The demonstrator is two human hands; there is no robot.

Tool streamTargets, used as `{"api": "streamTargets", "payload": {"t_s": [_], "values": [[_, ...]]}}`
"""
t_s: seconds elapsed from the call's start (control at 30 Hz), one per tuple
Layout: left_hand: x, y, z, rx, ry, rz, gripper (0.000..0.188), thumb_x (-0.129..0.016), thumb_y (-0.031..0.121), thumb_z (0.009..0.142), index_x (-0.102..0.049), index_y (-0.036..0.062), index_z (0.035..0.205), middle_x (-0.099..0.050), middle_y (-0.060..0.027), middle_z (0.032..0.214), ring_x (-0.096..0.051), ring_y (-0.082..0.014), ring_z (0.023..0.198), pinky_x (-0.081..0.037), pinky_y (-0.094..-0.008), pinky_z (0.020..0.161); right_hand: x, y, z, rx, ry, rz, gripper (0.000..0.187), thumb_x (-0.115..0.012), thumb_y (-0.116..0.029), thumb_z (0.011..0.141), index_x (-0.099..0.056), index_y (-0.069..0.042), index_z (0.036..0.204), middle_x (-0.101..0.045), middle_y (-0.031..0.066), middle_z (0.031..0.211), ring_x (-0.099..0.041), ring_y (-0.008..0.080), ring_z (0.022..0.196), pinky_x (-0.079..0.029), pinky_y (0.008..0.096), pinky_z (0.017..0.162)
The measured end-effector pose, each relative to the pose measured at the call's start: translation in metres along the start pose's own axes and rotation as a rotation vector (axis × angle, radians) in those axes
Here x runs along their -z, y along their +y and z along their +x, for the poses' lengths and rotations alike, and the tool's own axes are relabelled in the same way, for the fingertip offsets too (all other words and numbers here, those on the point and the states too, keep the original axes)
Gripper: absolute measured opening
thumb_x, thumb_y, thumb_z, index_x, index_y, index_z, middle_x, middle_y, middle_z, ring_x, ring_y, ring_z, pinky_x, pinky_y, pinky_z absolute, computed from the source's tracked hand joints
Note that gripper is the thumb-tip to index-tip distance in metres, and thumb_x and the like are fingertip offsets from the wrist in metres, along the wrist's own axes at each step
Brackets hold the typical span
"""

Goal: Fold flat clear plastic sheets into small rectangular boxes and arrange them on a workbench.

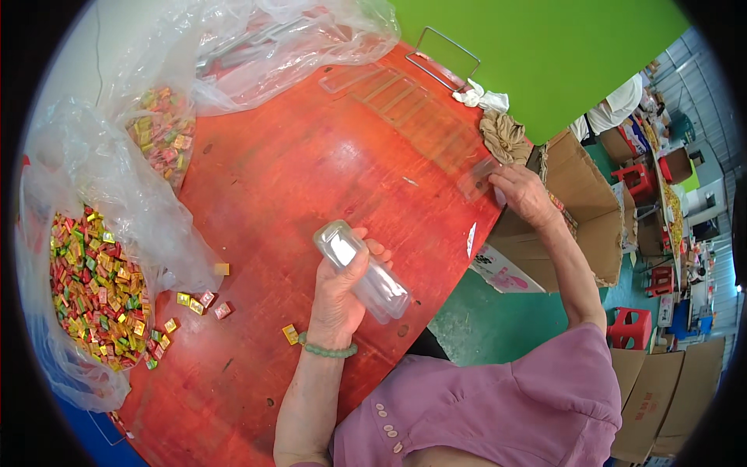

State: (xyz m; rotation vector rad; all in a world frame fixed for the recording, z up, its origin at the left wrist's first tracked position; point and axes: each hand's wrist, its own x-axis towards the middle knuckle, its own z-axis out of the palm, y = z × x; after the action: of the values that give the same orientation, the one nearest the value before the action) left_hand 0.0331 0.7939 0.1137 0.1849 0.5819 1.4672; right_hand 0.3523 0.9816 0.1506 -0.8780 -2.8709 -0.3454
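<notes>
Over the middle of the red table, my left hand is closed around a clear plastic box, tilted and with nothing visible inside it. A green beaded bracelet is on that wrist. My right hand reaches to the table's right edge, its fingers pinched on a clear plastic piece at the end of a flat row of clear plastic pieces. The exact form of that piece is hard to make out. Several small foil-wrapped sweets lie loose on the table left of my left hand.
A clear plastic bag on the left is full of wrapped sweets; another bag with sweets stands behind it. At the right edge are a crumpled brown cloth and an open cardboard box. A metal handle stands at the far edge.
</notes>
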Motion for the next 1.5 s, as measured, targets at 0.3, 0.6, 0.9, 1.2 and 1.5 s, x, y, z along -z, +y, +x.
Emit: {"api": "streamTargets", "payload": {"t_s": [0.3,0.6,0.9,1.2,1.5], "values": [[-0.006,0.000,-0.002,0.090,-0.111,0.054,0.050,-0.064,0.002,0.083,-0.044,-0.0009,0.129,-0.059,-0.0165,0.116,-0.057,-0.0313,0.114,-0.044,-0.0456,0.101,-0.012,0.011,0.016,-0.002,0.021,0.048,0.021,-0.059,-0.003,0.074,-0.058,-0.004,0.095,-0.063,0.0089,0.100,-0.063,0.0281,0.090,-0.053,0.0353,0.077],[-0.008,0.002,0.000,0.100,-0.012,0.033,0.037,-0.066,0.001,0.083,-0.053,-0.0017,0.118,-0.063,-0.0174,0.107,-0.063,-0.0317,0.104,-0.053,-0.0437,0.091,-0.015,0.016,0.019,-0.026,-0.027,0.161,0.031,-0.055,0.004,0.072,-0.058,-0.001,0.102,-0.061,0.0136,0.113,-0.060,0.0321,0.103,-0.052,0.0375,0.084],[-0.009,-0.003,-0.003,0.056,-0.010,0.068,0.015,-0.064,0.001,0.086,-0.058,0.0007,0.101,-0.064,-0.0109,0.094,-0.068,-0.0290,0.091,-0.060,-0.0390,0.073,-0.021,0.016,0.021,-0.067,-0.012,0.143,0.032,-0.054,0.005,0.073,-0.056,-0.001,0.104,-0.059,0.0148,0.117,-0.057,0.0337,0.108,-0.050,0.0378,0.089],[-0.014,-0.012,-0.005,-0.094,0.153,0.082,0.024,-0.068,-0.001,0.082,-0.058,0.0041,0.102,-0.063,-0.0054,0.091,-0.065,-0.0195,0.084,-0.055,-0.0368,0.080,0.064,-0.112,0.053,-0.156,0.045,0.617,0.035,-0.072,-0.012,0.076,-0.057,-0.002,0.106,-0.061,0.0147,0.102,-0.060,0.0308,0.095,-0.049,0.0372,0.081],[-0.008,-0.017,-0.004,-0.128,0.094,0.083,0.026,-0.069,0.002,0.083,-0.058,0.0064,0.106,-0.062,-0.0026,0.099,-0.060,-0.0109,0.088,-0.049,-0.0274,0.078,0.037,-0.183,0.067,-0.344,-0.120,1.117,0.014,-0.069,-0.008,0.085,-0.060,0.000,0.092,-0.061,0.0018,0.076,-0.057,0.0095,0.066,-0.047,0.0242,0.059]]}}
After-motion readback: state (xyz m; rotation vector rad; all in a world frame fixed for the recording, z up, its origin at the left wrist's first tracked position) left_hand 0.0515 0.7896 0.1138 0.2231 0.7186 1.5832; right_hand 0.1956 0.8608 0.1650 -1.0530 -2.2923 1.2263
